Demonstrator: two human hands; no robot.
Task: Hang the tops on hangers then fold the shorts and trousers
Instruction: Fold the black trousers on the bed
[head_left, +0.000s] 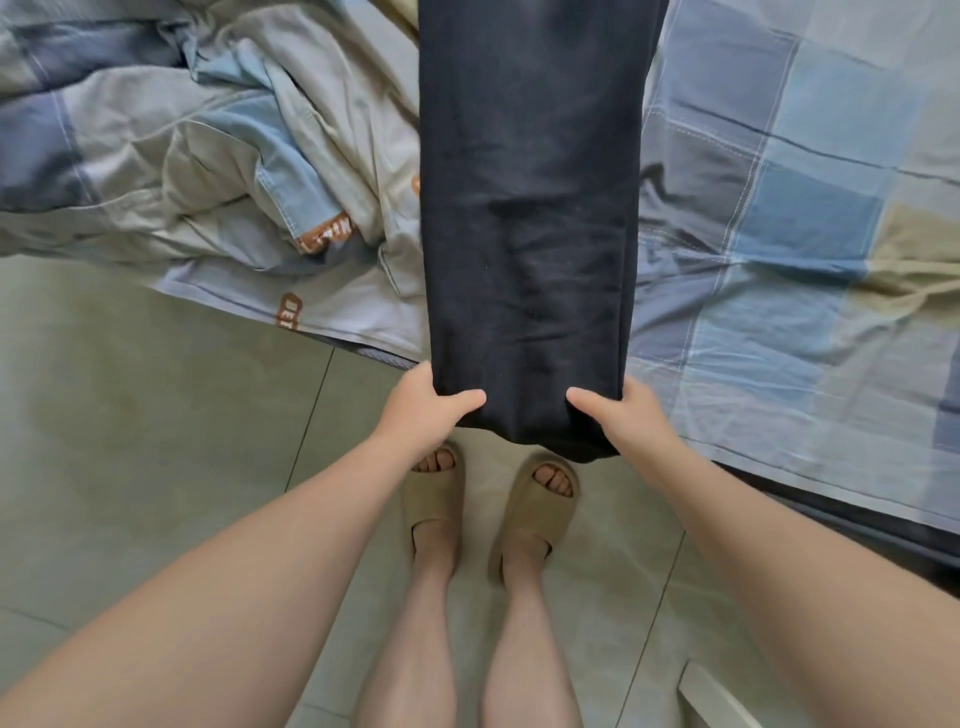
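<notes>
Trousers (530, 208), dark and soft-looking, lie lengthwise across the checked bed (789, 218) with the near end overhanging, left hand (423, 402) and right hand (626, 413) pinching its two corners, probably the best purchase on limp, fairly weighty cloth that sags anywhere unsupported.

The bed (883, 535) fills the upper part of the view. It is covered by a checked sheet (810, 171) in blues, grey and beige, which lies fairly flat on the right with a few creases. On the left a crumpled quilt (156, 145) in similar colours is heaped up, and its hem with orange-brown lettered patches reaches the bed's near edge. Between them the dark trousers (535, 208) lie in a long narrow strip across the bed, their near end reaching past its edge. Below is a pale tiled floor (156, 415), where two feet stand in beige slippers (434, 499). A white object (722, 696), too cropped to identify, sits on the floor at the lower right.
</notes>
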